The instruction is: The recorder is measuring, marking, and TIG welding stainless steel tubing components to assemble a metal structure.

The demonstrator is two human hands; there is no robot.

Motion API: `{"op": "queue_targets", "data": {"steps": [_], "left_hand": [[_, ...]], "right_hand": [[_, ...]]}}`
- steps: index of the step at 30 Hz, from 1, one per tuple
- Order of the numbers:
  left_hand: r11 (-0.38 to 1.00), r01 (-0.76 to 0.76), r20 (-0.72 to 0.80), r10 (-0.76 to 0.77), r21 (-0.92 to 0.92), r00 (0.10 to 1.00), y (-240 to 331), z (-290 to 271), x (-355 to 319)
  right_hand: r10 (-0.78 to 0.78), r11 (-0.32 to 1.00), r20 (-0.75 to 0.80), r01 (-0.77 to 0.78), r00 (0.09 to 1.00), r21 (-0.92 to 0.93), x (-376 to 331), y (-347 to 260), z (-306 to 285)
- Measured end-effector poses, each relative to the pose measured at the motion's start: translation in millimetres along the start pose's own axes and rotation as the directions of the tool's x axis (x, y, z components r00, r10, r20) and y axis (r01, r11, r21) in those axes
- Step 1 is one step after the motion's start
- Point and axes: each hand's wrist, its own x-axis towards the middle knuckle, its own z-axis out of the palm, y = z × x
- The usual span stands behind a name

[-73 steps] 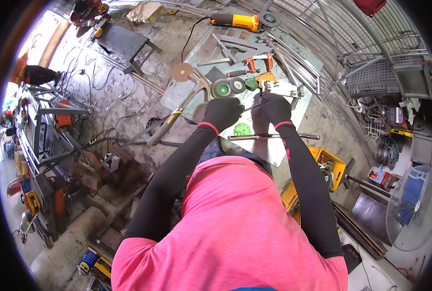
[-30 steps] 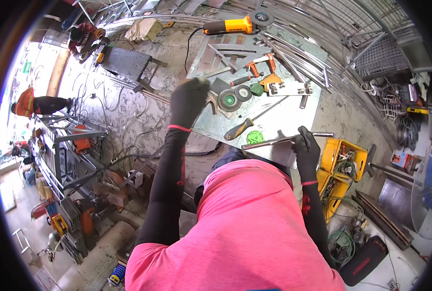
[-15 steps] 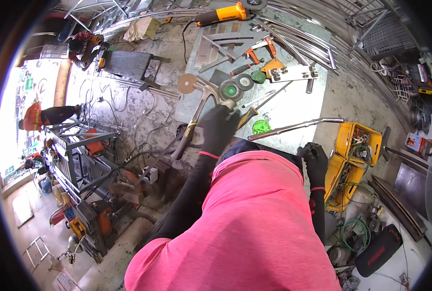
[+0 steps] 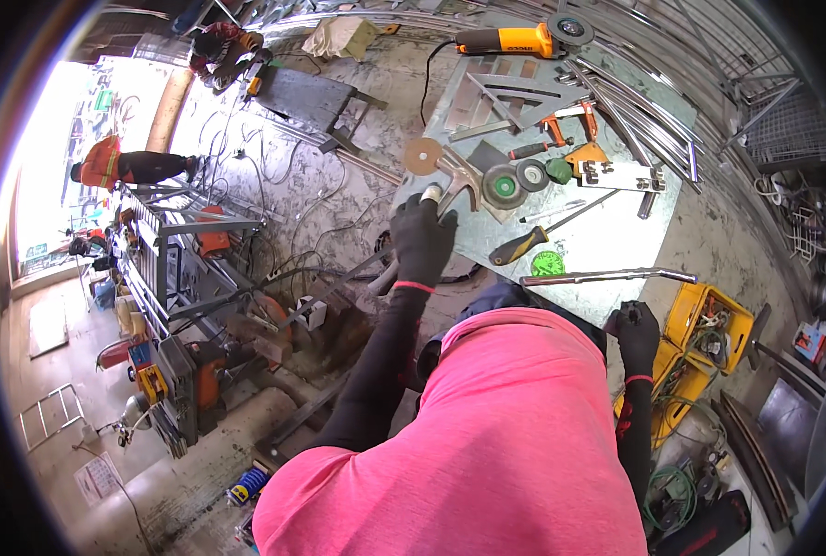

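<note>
My left hand (image 4: 424,243), in a black glove, is closed around a small pale cylindrical thing (image 4: 431,193) whose end shows past the fingers; its kind is unclear. The hand is over the handle of a claw hammer (image 4: 466,183) and hides much of it; contact cannot be told. A brown cutting disc (image 4: 423,157) lies beyond the hammer head, and a green-centred grinding disc (image 4: 504,187) to its right. My right hand (image 4: 635,328), also gloved, hangs low by the table's near right corner, fingers curled. What they hold, if anything, is hidden.
The metal-topped table (image 4: 607,232) carries a screwdriver (image 4: 519,246), a bent shiny tube (image 4: 607,275), a clamp (image 4: 584,139) and an orange angle grinder (image 4: 505,42). A yellow toolbox (image 4: 686,306) stands right. Cables (image 4: 288,222) cross the floor. Two people work at the left.
The whole view has shifted, so the table appears farther right. Relative to the table, my left hand has moved left from beside the grinding disc to over the hammer handle, keeping the pale thing.
</note>
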Motion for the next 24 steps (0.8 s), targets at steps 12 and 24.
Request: {"op": "queue_targets", "data": {"steps": [12, 24], "left_hand": [[0.989, 0.006, 0.179, 0.021, -0.149, 0.984, -43, 12, 11], [0.545, 0.467, 0.313, -0.355, -0.696, 0.881, -53, -58, -99]], "right_hand": [[-0.274, 0.929, 0.341, 0.339, 0.899, -0.149, 3, -156, -16], [-0.600, 0.392, 0.545, 0.809, 0.586, -0.437, 69, -320, 180]]}}
